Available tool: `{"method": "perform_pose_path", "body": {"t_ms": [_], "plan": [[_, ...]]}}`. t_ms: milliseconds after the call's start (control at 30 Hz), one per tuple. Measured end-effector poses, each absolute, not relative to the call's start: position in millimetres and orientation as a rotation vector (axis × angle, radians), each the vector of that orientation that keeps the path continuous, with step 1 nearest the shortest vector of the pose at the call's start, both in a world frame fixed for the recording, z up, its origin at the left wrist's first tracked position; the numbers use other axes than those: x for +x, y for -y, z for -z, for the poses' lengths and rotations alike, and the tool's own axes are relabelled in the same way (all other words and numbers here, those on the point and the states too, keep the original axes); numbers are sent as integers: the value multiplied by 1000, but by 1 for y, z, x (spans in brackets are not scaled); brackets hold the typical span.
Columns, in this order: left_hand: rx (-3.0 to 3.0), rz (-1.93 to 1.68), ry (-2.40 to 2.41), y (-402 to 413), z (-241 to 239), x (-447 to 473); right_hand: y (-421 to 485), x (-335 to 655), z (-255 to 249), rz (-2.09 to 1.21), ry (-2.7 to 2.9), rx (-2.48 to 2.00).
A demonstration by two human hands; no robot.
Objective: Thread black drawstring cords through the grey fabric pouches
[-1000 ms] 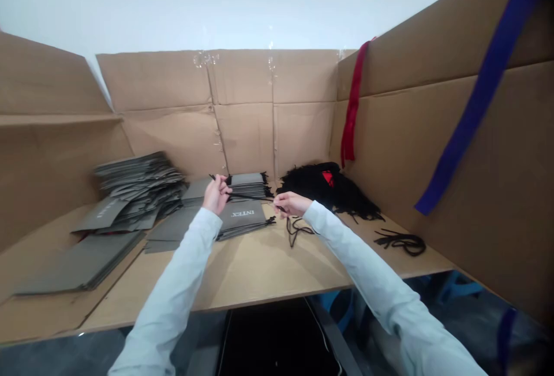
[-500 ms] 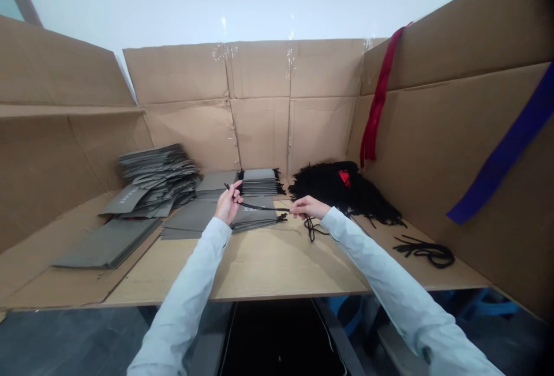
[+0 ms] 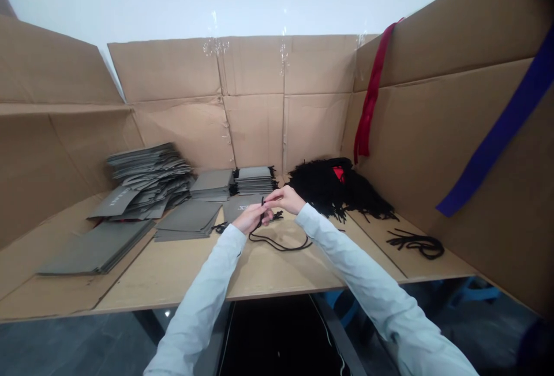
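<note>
Over the middle of the table my left hand (image 3: pixel 252 218) is closed on a black cord (image 3: pixel 281 247), whose loop hangs down and trails to the right across the tabletop. My right hand (image 3: pixel 285 198) meets it from the right, its fingertips pinched at the cord's upper end, which sticks up between the hands. Beneath and behind them lies a grey printed paper bag (image 3: pixel 236 206) with black cord ends showing at its sides. Left of my hands sits a low stack of flat grey bags (image 3: pixel 187 220).
A tall, uneven pile of grey bags (image 3: pixel 149 174) stands at left, with a flat stack (image 3: pixel 95 249) before it. Behind are corded bags (image 3: pixel 254 181) and a heap of black cords (image 3: pixel 315 185). Loose cords (image 3: pixel 418 243) lie right. Cardboard walls (image 3: pixel 255 70) enclose the table.
My hands have come together; the cord stretched between them before now hangs in a loop. My right hand has moved left, my left hand right and slightly nearer.
</note>
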State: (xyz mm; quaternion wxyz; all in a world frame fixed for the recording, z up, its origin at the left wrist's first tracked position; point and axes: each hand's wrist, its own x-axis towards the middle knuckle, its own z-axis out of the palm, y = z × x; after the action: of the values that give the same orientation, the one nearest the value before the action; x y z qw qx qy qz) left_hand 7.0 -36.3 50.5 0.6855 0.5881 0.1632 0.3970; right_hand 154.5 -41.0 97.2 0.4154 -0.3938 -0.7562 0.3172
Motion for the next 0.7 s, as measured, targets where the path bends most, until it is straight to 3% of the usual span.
{"method": "perform_pose_path", "body": {"t_ms": [467,700], "plan": [[1348,-718,-398,45,-56,1,51,152,-100,-1098,1699,-867],[1218,-879,-335,46,-67,2,50,145,-80,-1172,1589,-728]]}}
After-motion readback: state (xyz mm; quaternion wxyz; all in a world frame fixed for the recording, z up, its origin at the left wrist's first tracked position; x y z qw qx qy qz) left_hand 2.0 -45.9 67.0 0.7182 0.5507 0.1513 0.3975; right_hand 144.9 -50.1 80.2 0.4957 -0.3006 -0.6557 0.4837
